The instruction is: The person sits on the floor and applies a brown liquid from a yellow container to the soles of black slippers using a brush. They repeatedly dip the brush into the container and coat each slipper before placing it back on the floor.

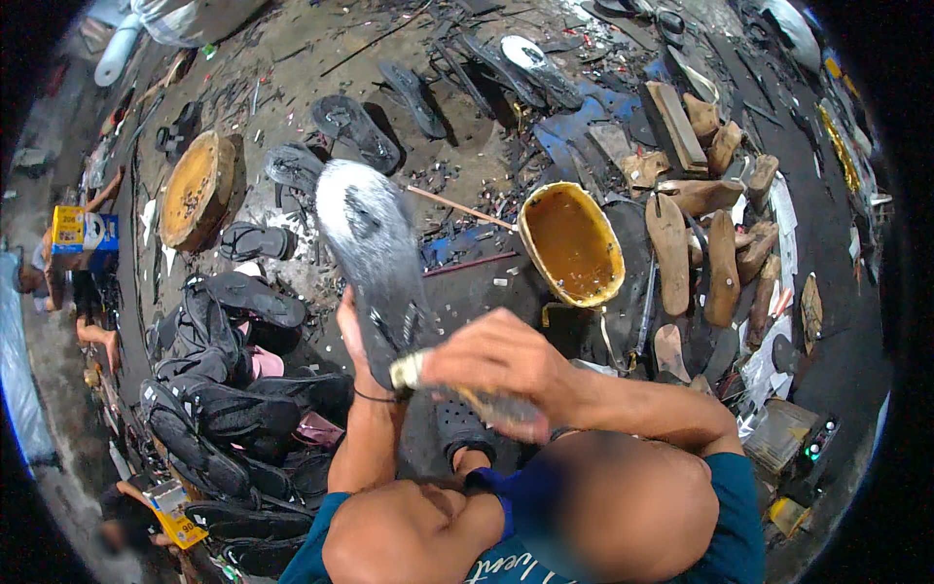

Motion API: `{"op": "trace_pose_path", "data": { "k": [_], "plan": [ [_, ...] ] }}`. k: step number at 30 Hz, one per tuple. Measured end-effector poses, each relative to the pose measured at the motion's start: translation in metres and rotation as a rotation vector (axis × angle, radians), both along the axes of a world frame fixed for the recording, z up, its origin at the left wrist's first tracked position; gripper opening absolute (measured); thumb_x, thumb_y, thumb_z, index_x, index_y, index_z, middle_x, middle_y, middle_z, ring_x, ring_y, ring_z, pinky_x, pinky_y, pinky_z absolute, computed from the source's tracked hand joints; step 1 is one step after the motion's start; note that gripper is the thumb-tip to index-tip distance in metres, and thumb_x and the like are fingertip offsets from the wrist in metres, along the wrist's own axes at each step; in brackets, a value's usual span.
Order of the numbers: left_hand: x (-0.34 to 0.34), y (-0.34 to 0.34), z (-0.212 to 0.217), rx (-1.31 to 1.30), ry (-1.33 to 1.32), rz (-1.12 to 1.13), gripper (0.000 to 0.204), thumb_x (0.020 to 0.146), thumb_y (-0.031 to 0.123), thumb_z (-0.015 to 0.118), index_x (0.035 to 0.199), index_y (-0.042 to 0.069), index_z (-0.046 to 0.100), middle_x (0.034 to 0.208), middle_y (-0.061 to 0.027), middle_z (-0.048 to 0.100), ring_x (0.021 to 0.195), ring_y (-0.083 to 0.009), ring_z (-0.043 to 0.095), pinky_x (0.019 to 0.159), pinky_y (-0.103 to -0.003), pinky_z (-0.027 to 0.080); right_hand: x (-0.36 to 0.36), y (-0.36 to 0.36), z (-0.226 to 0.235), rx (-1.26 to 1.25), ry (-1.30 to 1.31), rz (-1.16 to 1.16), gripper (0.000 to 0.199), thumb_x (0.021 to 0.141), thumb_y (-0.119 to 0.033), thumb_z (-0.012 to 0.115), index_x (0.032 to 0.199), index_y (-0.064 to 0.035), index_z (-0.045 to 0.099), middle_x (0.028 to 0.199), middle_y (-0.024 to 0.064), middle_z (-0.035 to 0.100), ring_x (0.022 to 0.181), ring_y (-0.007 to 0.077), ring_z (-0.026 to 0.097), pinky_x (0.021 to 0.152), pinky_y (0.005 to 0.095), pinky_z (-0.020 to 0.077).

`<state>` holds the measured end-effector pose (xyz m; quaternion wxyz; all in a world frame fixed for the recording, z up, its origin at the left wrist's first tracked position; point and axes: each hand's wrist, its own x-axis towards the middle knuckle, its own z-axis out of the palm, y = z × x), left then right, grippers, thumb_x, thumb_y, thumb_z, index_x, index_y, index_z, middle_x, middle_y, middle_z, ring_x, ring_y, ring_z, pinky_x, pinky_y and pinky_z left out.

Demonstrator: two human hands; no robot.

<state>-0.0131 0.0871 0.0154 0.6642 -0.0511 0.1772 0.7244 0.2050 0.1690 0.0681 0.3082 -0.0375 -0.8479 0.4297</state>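
Gripped in my left hand (351, 326) is a dark sandal sole (365, 229), upright, with its upper end smeared white and shiny. Most of the left fingers are behind the sole. My right hand (506, 360) is closed around a brush (408, 372). Its pale, stubby end meets the lower part of the sole, and its handle sticks out below the fist. To the right of the sole, an oblong tub (526, 238) with a crusted yellow rim holds amber-brown liquid.
Black sandals (243, 409) are heaped at left. Several wooden shoe lasts (667, 253) lie at right. A round wooden block (199, 190) and more soles (356, 131) lie farther off. Two people work at the far left, near yellow boxes (68, 231). Scraps litter the floor.
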Motion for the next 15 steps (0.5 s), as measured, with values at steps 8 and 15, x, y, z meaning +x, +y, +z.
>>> {"op": "trace_pose_path", "data": {
  "k": [8, 15],
  "plan": [
    [-0.013, -0.006, -0.031, 0.063, 0.182, 0.111, 0.06, 0.1, 0.047, 0.041, 0.134, 0.0, 0.059, 0.123, -0.0174, 0.067, 0.109, -0.0323, 0.064, 0.101, -0.046, 0.05, -0.009, -0.008, 0.019, -0.247, -0.023, 0.044, 0.037, 0.078, -0.008, 0.074, 0.114, -0.0115, 0.07, 0.102, 0.0065, 0.071, 0.095, 0.0274, 0.066, 0.086, 0.0416, 0.0476],
    [0.009, 0.017, -0.006, 0.004, 0.233, -0.024, 0.05, 0.104, 0.041, 0.037, 0.123, 0.003, 0.065, 0.114, -0.0126, 0.071, 0.098, -0.0281, 0.069, 0.091, -0.044, 0.055, -0.017, -0.015, 0.023, -0.048, 0.056, 0.042, 0.031, 0.08, -0.019, 0.071, 0.111, -0.0158, 0.069, 0.097, 0.0057, 0.067, 0.092, 0.0285, 0.063, 0.075, 0.0417, 0.0469]
  ]
}}
